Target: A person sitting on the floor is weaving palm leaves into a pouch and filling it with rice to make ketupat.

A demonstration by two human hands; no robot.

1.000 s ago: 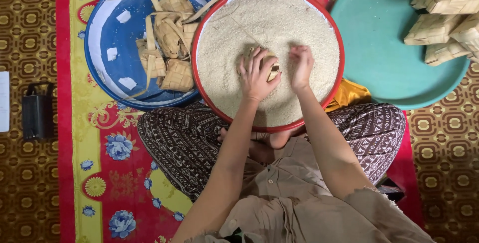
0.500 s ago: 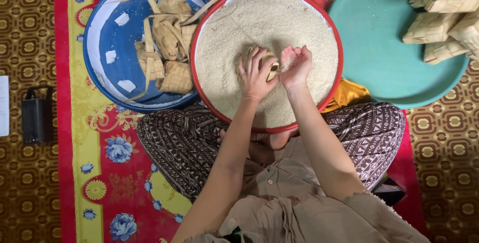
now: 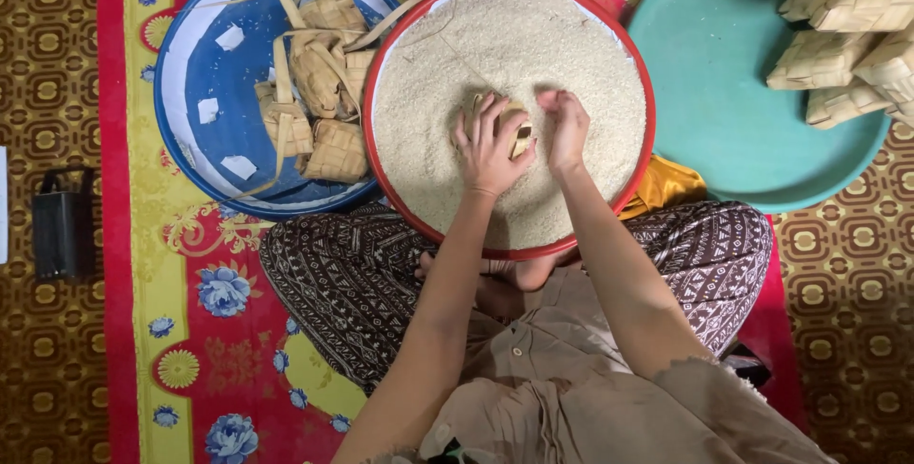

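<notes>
At frame centre, left hand (image 3: pixel 490 152) cups a small woven palm-leaf pouch (image 3: pixel 515 133) upright over the red-rimmed rice tray (image 3: pixel 400 45); right hand (image 3: pixel 566 128), fingers bunched, pinches grains above its opening.

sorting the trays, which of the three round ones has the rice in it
The red-rimmed tray in the middle; the blue tray and teal tray hold only woven pouches.

Both hands, left (image 3: pixel 490 155) and right (image 3: pixel 568 129), around woven pouch (image 3: pixel 509 131) over rice (image 3: pixel 514 55).
</notes>
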